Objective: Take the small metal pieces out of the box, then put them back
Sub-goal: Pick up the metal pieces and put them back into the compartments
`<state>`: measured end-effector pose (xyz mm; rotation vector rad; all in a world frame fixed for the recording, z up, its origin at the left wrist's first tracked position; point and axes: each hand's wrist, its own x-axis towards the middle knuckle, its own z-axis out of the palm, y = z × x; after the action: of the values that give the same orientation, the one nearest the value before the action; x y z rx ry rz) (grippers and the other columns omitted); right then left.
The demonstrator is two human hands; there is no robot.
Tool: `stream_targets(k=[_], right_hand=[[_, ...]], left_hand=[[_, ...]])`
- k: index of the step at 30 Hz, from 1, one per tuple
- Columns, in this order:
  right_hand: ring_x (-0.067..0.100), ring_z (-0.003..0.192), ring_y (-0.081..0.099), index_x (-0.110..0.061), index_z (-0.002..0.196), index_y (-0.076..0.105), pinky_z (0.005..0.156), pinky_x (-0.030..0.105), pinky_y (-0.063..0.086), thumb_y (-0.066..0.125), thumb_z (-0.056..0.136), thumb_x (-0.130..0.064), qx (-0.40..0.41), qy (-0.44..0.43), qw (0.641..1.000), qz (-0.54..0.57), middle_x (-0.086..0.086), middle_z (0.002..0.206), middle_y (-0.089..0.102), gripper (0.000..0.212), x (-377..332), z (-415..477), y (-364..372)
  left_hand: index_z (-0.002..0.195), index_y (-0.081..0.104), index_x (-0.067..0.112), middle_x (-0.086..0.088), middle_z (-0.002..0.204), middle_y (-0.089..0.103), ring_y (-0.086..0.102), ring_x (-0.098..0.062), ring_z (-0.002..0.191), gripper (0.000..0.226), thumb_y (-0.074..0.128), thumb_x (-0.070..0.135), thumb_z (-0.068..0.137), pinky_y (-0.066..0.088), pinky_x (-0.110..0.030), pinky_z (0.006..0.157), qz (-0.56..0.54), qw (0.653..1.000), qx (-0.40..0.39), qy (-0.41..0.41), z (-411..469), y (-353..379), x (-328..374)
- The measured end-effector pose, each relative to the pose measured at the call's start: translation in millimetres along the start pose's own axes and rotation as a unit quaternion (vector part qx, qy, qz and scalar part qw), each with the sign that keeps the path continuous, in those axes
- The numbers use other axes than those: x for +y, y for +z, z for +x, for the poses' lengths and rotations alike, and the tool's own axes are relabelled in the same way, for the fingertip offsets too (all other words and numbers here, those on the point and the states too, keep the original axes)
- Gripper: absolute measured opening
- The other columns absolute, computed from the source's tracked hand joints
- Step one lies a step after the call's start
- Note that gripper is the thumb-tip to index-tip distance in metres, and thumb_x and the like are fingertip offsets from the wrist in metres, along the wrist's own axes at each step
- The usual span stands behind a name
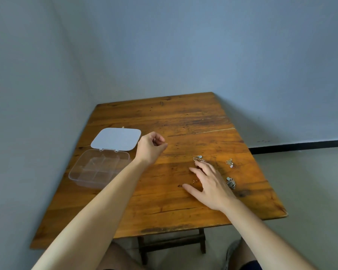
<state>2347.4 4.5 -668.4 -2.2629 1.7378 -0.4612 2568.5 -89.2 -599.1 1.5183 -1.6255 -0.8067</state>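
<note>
A clear plastic box [80, 179] with several compartments lies open at the table's left, its white lid [115, 138] folded back behind it. The compartments look empty. Several small metal jewellery pieces lie to the right: one [198, 158] just beyond my right fingertips, one [230, 162] farther right, a chain heap [231, 183] beside my right hand, and a tiny gold piece [194, 181] under my fingers. My right hand [209, 184] is spread flat over the wood, fingers apart. My left hand [151, 146] hovers right of the lid, fingers loosely curled, nothing seen in it.
The wooden table [164, 201] stands in a corner, walls at the left and back. Its right and near edges drop to the floor. My knees and a wooden crossbar show below the near edge.
</note>
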Motion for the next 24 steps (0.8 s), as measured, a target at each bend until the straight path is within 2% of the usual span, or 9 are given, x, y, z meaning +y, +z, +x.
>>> stream_targets(k=[3,6,9,12,14,17,19,24], right_hand=[[0.015,0.150,0.014,-0.027,0.149,0.040,0.120,0.037,0.015,0.033,0.087,-0.080,0.006,0.001,1.000,-0.017,-0.006,0.162,0.025,0.082,-4,1,1],[0.014,0.149,0.014,-0.028,0.149,0.041,0.120,0.038,0.015,0.035,0.086,-0.081,0.009,0.006,1.000,-0.008,-0.007,0.162,0.025,0.082,-3,1,0],[0.014,0.150,0.014,-0.029,0.150,0.040,0.122,0.042,0.019,0.036,0.081,-0.086,0.000,0.020,1.000,0.003,-0.008,0.162,0.023,0.089,-3,1,-2],[0.013,0.152,0.008,-0.028,0.153,0.035,0.122,0.042,0.019,0.037,0.079,-0.088,0.003,0.030,0.999,0.027,-0.009,0.166,0.012,0.095,-6,2,-1],[0.013,0.153,0.005,-0.027,0.154,0.032,0.120,0.040,0.019,0.035,0.083,-0.084,0.030,0.032,0.998,0.051,-0.009,0.167,0.005,0.091,-5,1,1],[0.017,0.151,0.017,-0.021,0.151,0.039,0.117,0.039,0.028,0.035,0.095,-0.067,0.110,0.030,0.992,0.054,-0.002,0.166,0.014,0.072,-3,-2,3],[0.020,0.148,0.026,-0.019,0.147,0.044,0.114,0.040,0.033,0.034,0.099,-0.059,0.152,0.046,0.986,0.044,0.002,0.164,0.023,0.063,-3,-3,4],[0.024,0.143,0.033,-0.014,0.143,0.049,0.113,0.048,0.037,0.042,0.097,-0.051,0.220,0.105,0.968,0.049,0.008,0.158,0.035,0.059,0,-15,4]], left_hand=[[0.086,0.061,0.022,0.001,0.079,0.063,0.057,-0.014,0.069,0.015,0.076,0.017,0.087,0.047,-0.021,0.058,0.021,1.000,-0.003,-0.007,2,16,-8],[0.092,0.065,0.022,0.001,0.086,0.067,0.062,-0.015,0.077,0.016,0.077,0.028,0.085,0.055,-0.024,0.063,0.046,0.997,-0.061,-0.013,0,26,-21],[0.098,0.067,0.022,0.003,0.091,0.067,0.063,-0.014,0.084,0.017,0.074,0.033,0.088,0.052,-0.022,0.066,0.069,0.992,-0.101,-0.022,-7,27,-33],[0.107,0.067,0.021,0.002,0.104,0.068,0.063,-0.015,0.099,0.021,0.071,0.033,0.090,0.056,-0.028,0.080,0.042,0.995,-0.082,-0.031,-11,20,-42],[0.114,0.066,0.022,0.000,0.115,0.066,0.062,-0.017,0.108,0.026,0.070,0.032,0.091,0.054,-0.032,0.090,0.024,0.997,-0.066,-0.039,-16,15,-45],[0.123,0.063,0.021,-0.004,0.129,0.061,0.056,-0.019,0.120,0.032,0.069,0.026,0.092,0.048,-0.030,0.096,0.007,0.997,-0.064,-0.044,-30,12,-45],[0.128,0.060,0.021,-0.004,0.133,0.058,0.053,-0.017,0.120,0.037,0.069,0.026,0.092,0.045,-0.027,0.096,0.010,0.998,-0.060,-0.035,-41,14,-45],[0.126,0.061,0.024,0.003,0.126,0.057,0.057,-0.014,0.114,0.038,0.070,0.030,0.090,0.049,-0.031,0.098,0.042,0.998,-0.044,0.003,-73,26,-42]])
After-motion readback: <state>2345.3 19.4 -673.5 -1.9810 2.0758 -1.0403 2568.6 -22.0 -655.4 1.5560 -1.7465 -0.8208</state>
